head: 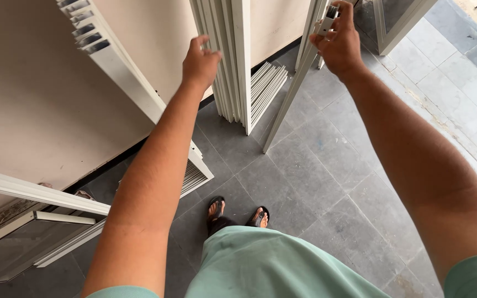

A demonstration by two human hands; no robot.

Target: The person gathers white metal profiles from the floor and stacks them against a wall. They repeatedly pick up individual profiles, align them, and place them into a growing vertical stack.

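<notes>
My right hand (338, 41) is closed around the top of a long white aluminium profile (291, 94) that leans with its foot on the grey tile floor. My left hand (200, 60) is raised with fingers loosely apart, holding nothing, close to a standing bundle of white profiles (233, 66) propped against the beige wall. My feet in sandals show below, near the middle of the floor.
More white profiles (114, 60) lean slanted against the wall at left, their ends resting on the floor. A glazed white frame (34, 221) lies low at the left edge. Another frame (398, 27) stands at top right. Grey tiles (327, 182) spread around my feet.
</notes>
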